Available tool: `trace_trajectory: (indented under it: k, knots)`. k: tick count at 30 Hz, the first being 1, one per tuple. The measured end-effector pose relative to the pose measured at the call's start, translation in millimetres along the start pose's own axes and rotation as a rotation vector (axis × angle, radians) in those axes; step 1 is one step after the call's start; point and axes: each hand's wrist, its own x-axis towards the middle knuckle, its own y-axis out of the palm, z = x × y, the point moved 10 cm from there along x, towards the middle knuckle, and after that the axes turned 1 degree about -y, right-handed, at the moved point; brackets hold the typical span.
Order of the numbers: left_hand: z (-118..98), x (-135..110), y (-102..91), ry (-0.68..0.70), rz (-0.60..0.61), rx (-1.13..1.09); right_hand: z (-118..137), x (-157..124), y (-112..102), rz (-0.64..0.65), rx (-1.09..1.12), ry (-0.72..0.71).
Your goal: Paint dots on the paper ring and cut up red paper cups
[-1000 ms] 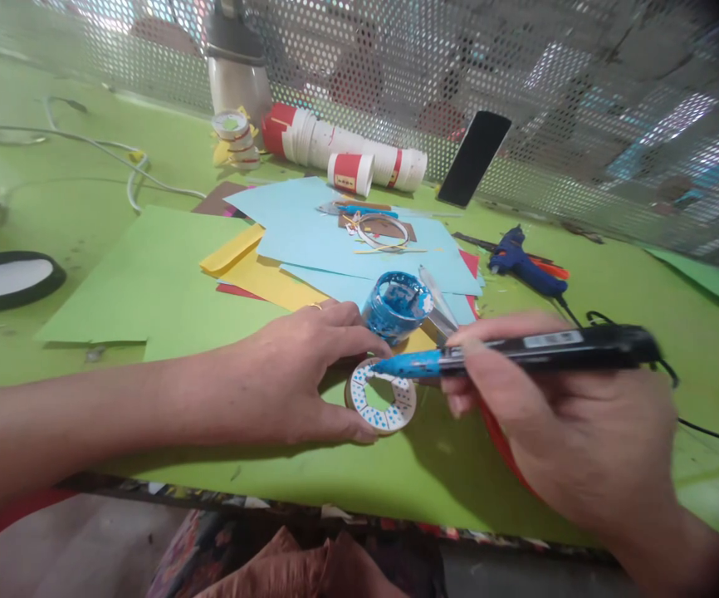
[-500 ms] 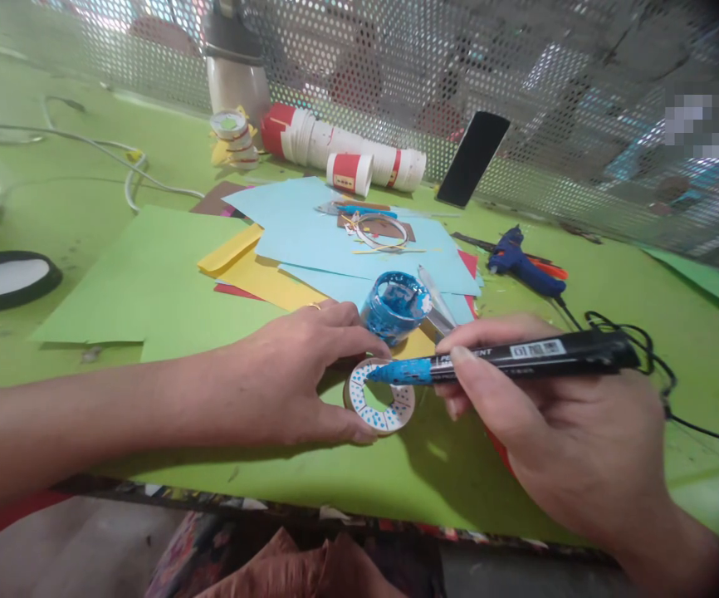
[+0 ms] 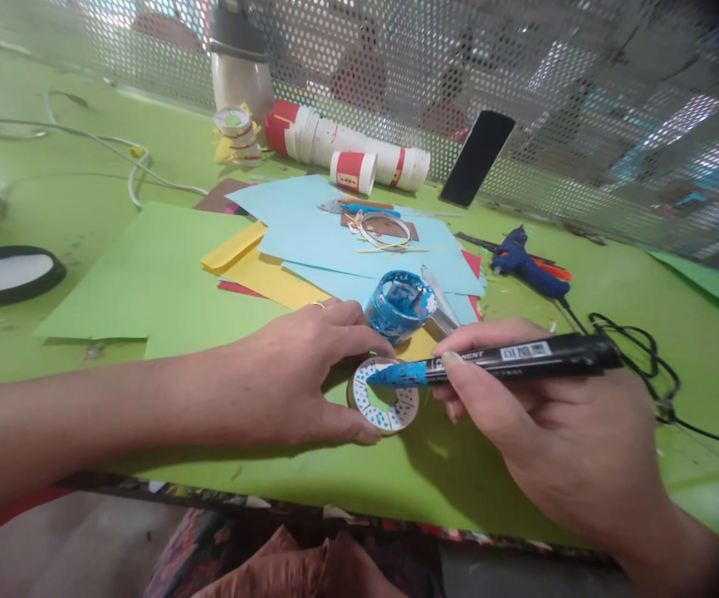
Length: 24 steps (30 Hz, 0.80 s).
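Observation:
My left hand point(image 3: 300, 374) pinches a small white ring with blue dots point(image 3: 390, 411) between thumb and fingers and holds it flat on the green table point(image 3: 148, 149). My right hand point(image 3: 552, 440) grips a black marker point(image 3: 509, 359) whose blue-smeared tip rests on the ring's left side. A small pot smeared with blue paint point(image 3: 400, 303) stands just behind the ring, on yellow paper.
Green, yellow and light blue paper sheets point(image 3: 335, 241) lie behind the hands. A blue glue gun point(image 3: 527, 266) and a black cable point(image 3: 646, 357) lie at the right. Paper cups point(image 3: 347, 154), tape rolls point(image 3: 235, 133), a dark phone point(image 3: 477, 158) and a mesh wall point(image 3: 584, 100) stand at the back. A black-rimmed disc point(image 3: 7, 274) lies far left.
The marker's tip has shifted left along the ring, and my right hand has dropped slightly. My left hand has stayed on the ring.

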Motion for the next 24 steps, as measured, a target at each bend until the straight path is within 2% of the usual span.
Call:
trace_trajectory:
  k: [10, 15, 21, 24]
  knots:
    - [0.7, 0.5, 1.7, 0.007, 0.001, -0.007, -1.5, 0.0, 0.4, -0.002, -0.009, -0.003]
    - [-0.5, 0.8, 0.7, 0.018, -0.009, 0.004, -5.3, 2.8, 4.5, 0.028, 0.097, 0.071]
    - [1.1, -0.1, 0.9, 0.021, -0.002, -0.002, -7.4, 3.8, 6.1, 0.039, 0.103, 0.107]
    - [0.6, -0.9, 0.8, 0.023, -0.004, -0.014, -9.7, 1.5, 0.5, -0.016, 0.114, 0.118]
